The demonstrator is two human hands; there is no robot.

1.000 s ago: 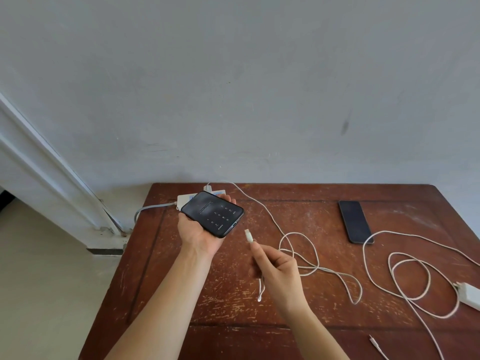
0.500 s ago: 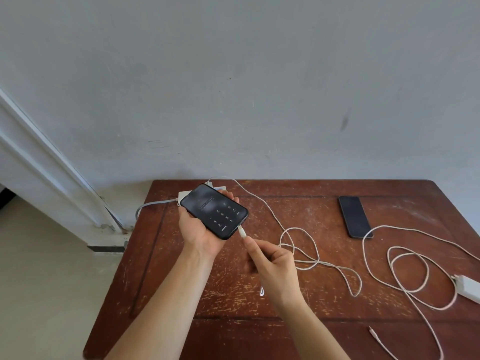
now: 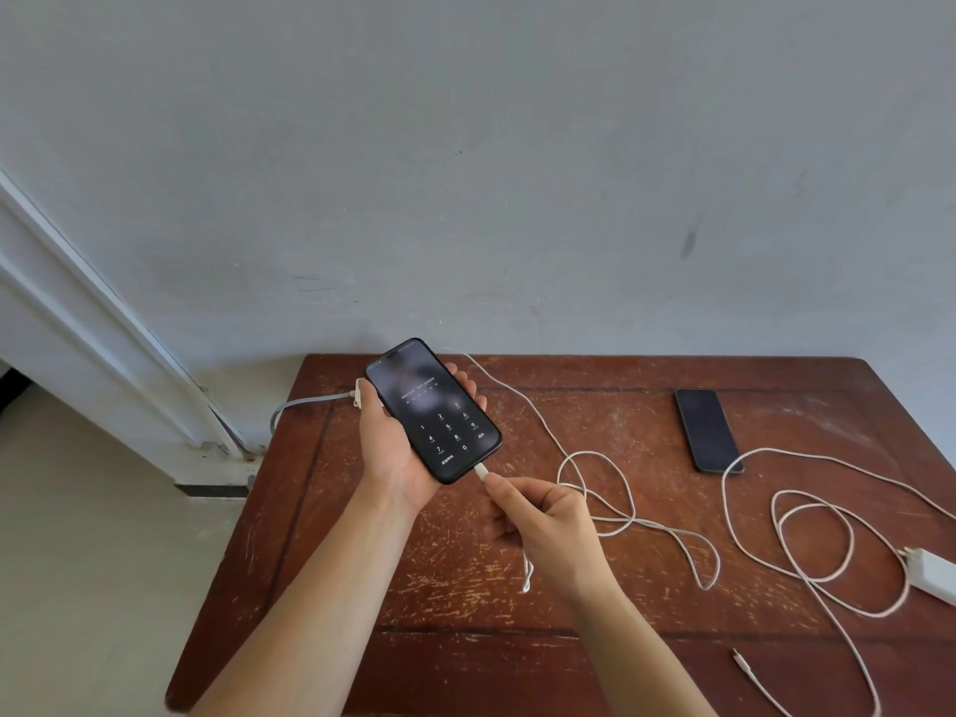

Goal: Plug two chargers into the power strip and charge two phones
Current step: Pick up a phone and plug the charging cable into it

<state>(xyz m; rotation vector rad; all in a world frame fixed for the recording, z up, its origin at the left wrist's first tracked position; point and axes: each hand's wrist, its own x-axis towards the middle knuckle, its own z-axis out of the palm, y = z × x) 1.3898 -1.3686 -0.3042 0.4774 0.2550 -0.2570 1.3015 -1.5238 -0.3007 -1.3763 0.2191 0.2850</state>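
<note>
Brown wood, scratched and worn, is what the table (image 3: 595,664) is made of. A black phone (image 3: 433,410) is held up over the table's far left part by the left hand (image 3: 398,447), which is wrapped around its back with the lit number pad facing up. A white plug (image 3: 481,472) is pinched by the right hand (image 3: 543,525) and is pressed against the phone's bottom edge. A white cable (image 3: 584,458) is trailed from that hand in loops across the table and up to the back edge. A bit of the white power strip (image 3: 358,393) is seen behind the left hand, mostly hidden. A second phone (image 3: 707,431) is laid flat and dark on the right side. Another looped cable (image 3: 812,551) is spread beside it, joined to a white charger (image 3: 934,574) at the right edge, well apart from the strip.
</note>
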